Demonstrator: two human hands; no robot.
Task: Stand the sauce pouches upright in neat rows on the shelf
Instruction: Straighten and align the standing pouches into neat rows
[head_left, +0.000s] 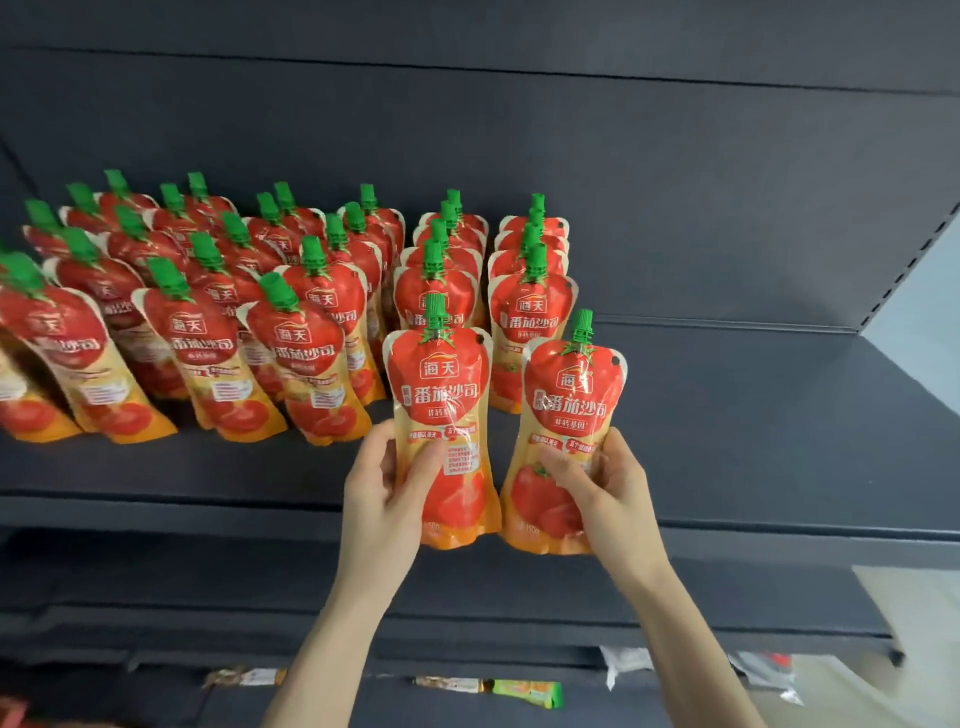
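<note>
Pouches in both hands at the front of a dark grey metal shelf (727, 426): we hold two red-and-orange soft plastic sauce pouches with green screw caps, one to a hand, both upright with labels facing us. Our left hand (379, 499) grips the left-hand pouch (441, 400) at its lower middle, thumb across the front and fingers (387, 441) curled round the left edge. Our right hand (613, 499) grips the right-hand pouch (569, 405) the same way from the other side. Each pouch sits directly in front of one of the two straight rows (530, 306) at the right end of the stock, while the standing pouches (208, 338) further left lean out of line. The two bases overlap the shelf's front lip, and we cannot tell whether they touch it. We judge these pouches to be fairly light but floppy: the filled film body should give under a squeeze and the glossy skin may slip, so a gentle hold at the narrowed waist, where we have them, seems right. The stiff green cap (435, 309) and spout offer a firmer point for steadying the top. The widened base looks made to stand, provided it is set down flat and the contents settle evenly. Too hard a pinch could bulge the bottom and tip the pouch against its neighbours.
</note>
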